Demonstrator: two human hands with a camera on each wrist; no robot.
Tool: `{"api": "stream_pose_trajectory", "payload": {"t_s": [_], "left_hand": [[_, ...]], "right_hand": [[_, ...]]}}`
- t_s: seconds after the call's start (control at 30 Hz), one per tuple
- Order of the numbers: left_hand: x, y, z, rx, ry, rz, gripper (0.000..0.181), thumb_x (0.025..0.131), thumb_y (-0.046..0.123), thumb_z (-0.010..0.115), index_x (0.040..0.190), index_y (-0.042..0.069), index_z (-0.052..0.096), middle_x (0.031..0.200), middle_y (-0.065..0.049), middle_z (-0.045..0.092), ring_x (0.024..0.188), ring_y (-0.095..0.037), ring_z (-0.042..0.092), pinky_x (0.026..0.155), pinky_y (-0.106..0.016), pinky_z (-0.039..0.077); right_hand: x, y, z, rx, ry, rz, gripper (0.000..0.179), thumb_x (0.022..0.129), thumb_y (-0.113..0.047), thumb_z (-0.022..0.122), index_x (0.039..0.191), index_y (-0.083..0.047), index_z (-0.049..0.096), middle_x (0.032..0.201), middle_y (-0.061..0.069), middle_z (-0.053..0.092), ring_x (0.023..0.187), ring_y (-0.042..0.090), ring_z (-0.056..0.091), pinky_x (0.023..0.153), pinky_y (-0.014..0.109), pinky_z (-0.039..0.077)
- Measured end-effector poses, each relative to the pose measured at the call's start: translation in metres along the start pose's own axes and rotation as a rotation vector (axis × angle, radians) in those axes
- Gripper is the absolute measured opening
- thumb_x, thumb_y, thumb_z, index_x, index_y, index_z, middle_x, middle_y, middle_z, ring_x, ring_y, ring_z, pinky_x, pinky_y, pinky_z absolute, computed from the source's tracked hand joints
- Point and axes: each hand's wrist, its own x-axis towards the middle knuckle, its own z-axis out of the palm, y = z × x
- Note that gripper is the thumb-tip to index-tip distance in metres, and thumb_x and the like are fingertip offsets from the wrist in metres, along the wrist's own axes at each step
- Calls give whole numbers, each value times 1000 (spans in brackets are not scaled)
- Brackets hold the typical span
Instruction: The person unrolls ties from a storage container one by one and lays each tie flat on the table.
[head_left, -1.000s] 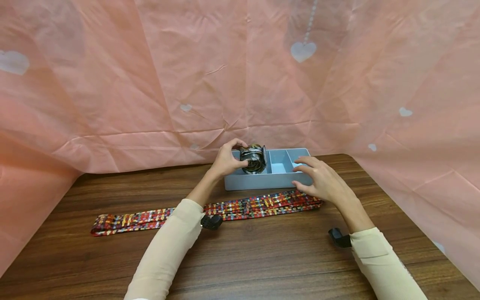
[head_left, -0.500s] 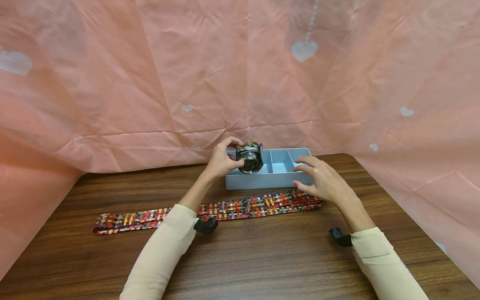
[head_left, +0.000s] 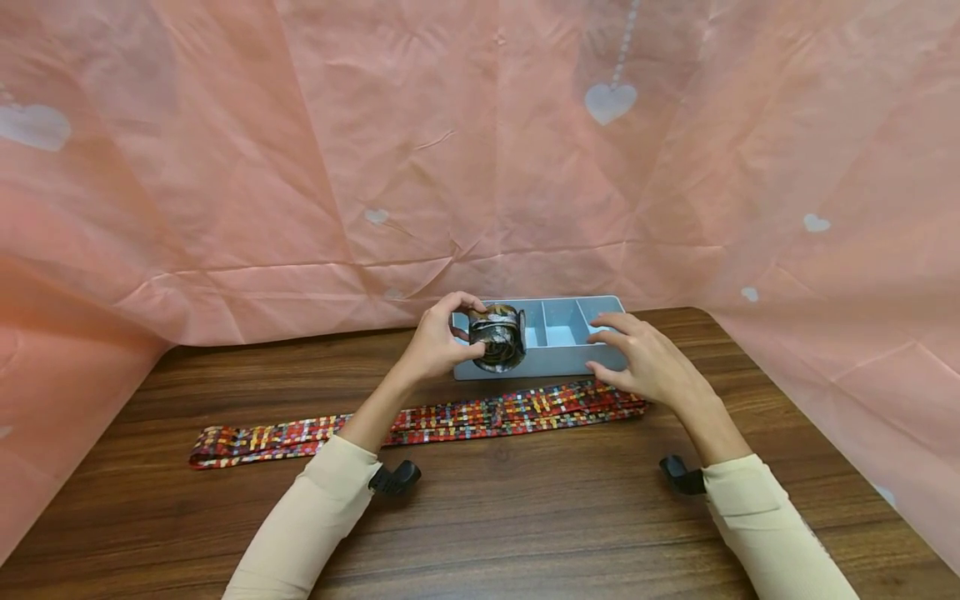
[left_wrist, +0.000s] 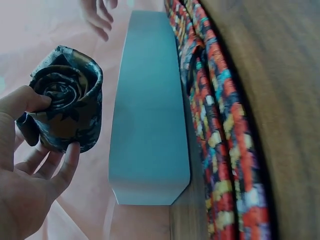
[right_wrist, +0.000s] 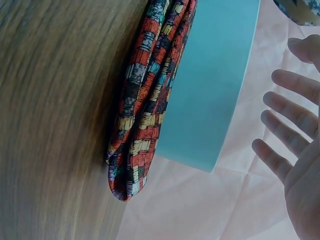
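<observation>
At the left we see one end of a long folded strip of cloth (head_left: pixel 450 422), with small squares of red, yellow and black. It lies on the brown wooden table (head_left: pixel 525 525), in front of a pale blue tray (head_left: pixel 570 361), and the left forearm (head_left: pixel 367 421) passes over it. Next comes the left hand (head_left: pixel 442 337), which holds a rolled dark cloth (head_left: pixel 498 337) between its thumb and its fingers. The left wrist view shows the spiral of this roll, and that it is raised apart from the tray. In the head view the roll covers the left part of the tray, but we cannot say surely whether it is above the tray or before it. To the right, two dividers of the tray are visible. Last, the right hand (head_left: pixel 637 354) is near the tray's right end, wide, with thumb and fingers spread. Behind everything, we see a pink curtain (head_left: pixel 450 167) with pale hearts.
</observation>
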Motion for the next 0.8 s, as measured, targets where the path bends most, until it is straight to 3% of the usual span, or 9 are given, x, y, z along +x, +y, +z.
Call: {"api": "stream_pose_trajectory", "payload": {"t_s": [0.3, 0.57, 0.8], "left_hand": [[-22, 3, -4, 34, -51, -14, 42, 76, -4, 77, 115, 2, 63, 109, -13, 62, 71, -32, 58, 72, -47, 55], [-39, 8, -6, 70, -68, 4, 43, 74, -1, 77, 115, 4, 63, 110, -11, 62, 71, -32, 59, 70, -40, 53], [-55, 10, -3, 54, -96, -6, 45, 71, 0, 77, 114, 5, 63, 111, -10, 62, 73, -35, 60, 70, -42, 54]], "right_hand": [[1, -2, 1, 15, -8, 13, 29, 81, -21, 83, 102, -3, 76, 121, 22, 67, 110, 43, 65, 90, 58, 53], [1, -4, 1, 38, -17, 40, 28, 82, -21, 83, 103, -5, 76, 123, 21, 67, 113, 43, 64, 91, 59, 52], [2, -6, 1, 57, -31, 57, 26, 84, -20, 82, 106, -6, 76, 124, 19, 67, 115, 42, 64, 91, 57, 53]]}}
